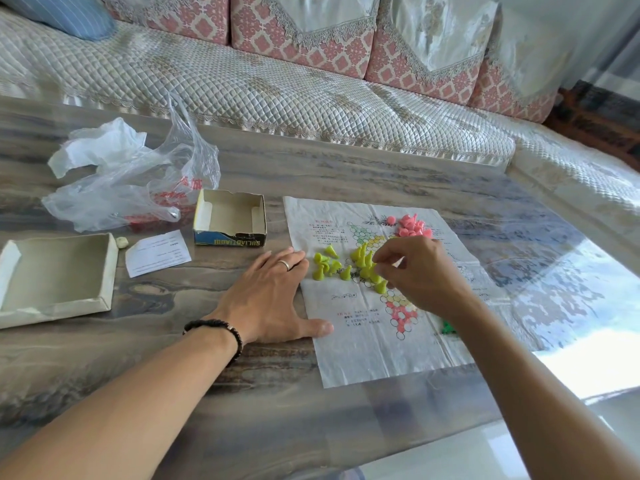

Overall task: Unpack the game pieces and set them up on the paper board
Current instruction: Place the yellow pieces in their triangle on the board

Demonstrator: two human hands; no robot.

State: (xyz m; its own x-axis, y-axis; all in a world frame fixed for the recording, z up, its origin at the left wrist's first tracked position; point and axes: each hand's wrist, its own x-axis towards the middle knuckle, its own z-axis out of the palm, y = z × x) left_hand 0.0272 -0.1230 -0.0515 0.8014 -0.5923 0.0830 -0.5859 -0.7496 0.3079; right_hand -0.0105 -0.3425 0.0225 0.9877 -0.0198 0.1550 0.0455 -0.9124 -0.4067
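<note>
R hand [420, 271] has a narrow fingertip grip over the yellow-green pieces [360, 263], seemingly pinching one; contact isn't clear. Those cone-shaped pegs sit mid paper board [363, 355], some upright, some tipped. Pink pieces [412, 226] are piled near the board's far edge, a green bit [448, 328] by the R wrist. L hand [273, 299] lies flat, fingers spread, at the board's L edge. Bare surface [277, 403] nearer the person. Box [230, 218] w/ "SULIAOTIAOQI" printed stands L of board.
</note>
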